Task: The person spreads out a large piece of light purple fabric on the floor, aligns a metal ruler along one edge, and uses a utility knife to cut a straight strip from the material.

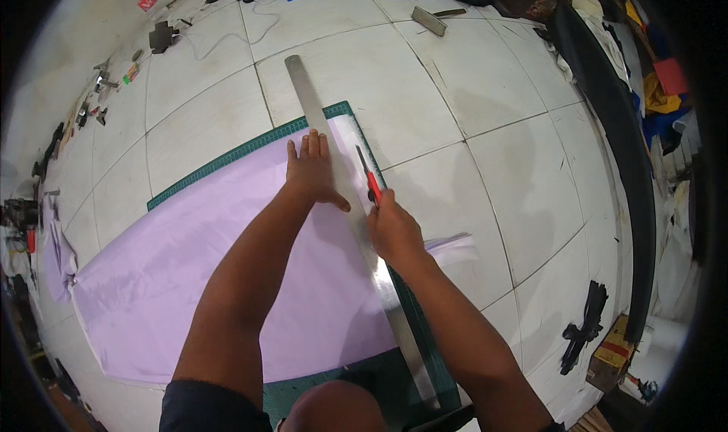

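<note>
A broad piece of lilac fabric [220, 258] lies over a green cutting mat [243, 153] on the tiled floor. Across the fabric's right part runs a long metal ruler [307, 95]. My left hand [312, 170] presses down flat with fingers spread, over the ruler and the fabric beside it. On the ruler's right side, my right hand [396, 227] grips a red utility knife [372, 183], its blade pointing away from me along the ruler. A narrow strip of lilac fabric [453, 248] sticks out past the mat, right of my right hand.
A brush-like tool with a handle [430, 21] lies at the far side. Along the right stretches a long black roll [633, 151], with a black strip bundle [584, 326] and a cardboard box [610, 352] nearby. Small tools and a cable [227, 49] lie along the left wall.
</note>
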The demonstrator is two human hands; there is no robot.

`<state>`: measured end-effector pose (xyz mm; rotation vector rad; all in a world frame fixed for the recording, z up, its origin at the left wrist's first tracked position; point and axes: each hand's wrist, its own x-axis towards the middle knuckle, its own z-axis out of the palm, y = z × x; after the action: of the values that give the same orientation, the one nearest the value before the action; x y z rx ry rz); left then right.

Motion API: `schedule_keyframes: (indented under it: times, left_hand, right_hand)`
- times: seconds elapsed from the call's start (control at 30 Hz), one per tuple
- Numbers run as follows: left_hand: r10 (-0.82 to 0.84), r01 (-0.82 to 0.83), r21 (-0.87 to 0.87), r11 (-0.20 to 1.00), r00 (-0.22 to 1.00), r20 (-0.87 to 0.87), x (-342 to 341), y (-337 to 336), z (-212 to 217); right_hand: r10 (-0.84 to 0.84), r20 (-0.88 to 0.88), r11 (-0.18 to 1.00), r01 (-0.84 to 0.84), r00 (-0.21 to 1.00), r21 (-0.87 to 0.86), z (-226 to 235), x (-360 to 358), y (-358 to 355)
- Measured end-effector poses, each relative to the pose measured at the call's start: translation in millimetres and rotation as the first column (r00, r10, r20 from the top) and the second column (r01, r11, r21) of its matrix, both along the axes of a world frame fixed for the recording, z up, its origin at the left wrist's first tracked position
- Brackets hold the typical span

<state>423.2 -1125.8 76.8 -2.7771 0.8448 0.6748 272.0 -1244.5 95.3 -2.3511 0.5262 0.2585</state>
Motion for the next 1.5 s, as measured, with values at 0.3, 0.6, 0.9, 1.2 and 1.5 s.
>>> schedule_keyframes:
  times: [0.3,0.6,0.9,1.2,1.5]
  left_hand:
    - [-0.015,0.013,0.062,0.998,0.999,0.03,8.0,-1.0,-13.0]
    - [-0.041,0.042,0.119,0.992,0.999,-0.01,9.6,-5.2,-0.6]
    - [-0.063,0.061,0.163,0.985,0.998,0.008,8.8,-6.8,1.9]
    - [-0.052,0.059,0.136,0.989,0.997,-0.052,8.2,-9.0,8.6]
    - [-0.029,0.032,0.077,0.996,0.999,-0.038,8.9,-1.9,5.8]
  right_hand:
    - [0.107,0.029,0.991,-0.104,0.994,-0.078,-25.8,99.7,16.1]
    - [0.119,-0.095,0.986,-0.129,0.988,-0.102,-26.2,115.8,15.5]
    - [0.108,-0.13,0.994,-0.106,0.986,0.024,-9.9,80.4,11.0]
    - [0.08,-0.49,0.997,-0.063,0.868,0.051,1.6,-84.7,8.1]
    - [0.027,-0.384,1.0,-0.031,0.923,-0.002,45.2,-110.0,6.9]
